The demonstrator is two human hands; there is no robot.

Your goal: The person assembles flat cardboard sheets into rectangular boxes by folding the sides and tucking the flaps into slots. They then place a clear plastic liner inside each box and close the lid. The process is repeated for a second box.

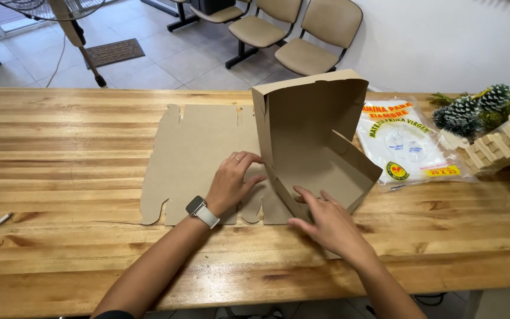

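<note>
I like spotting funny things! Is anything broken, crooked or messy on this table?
Nothing looks broken or spilled. The flat brown cardboard box blank lies half folded: its right part stands up while the left hand presses the flat part and the right hand touches the raised flap. That is folding, not damage.

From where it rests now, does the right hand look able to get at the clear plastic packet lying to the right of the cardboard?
Probably yes: the right hand lies on the cardboard box blank, and the plastic packet lies just beyond the raised flap, with bare wooden table between.

The brown cardboard box blank [208,155] lies flat leftward on the table, its right panels folded upright.
</note>
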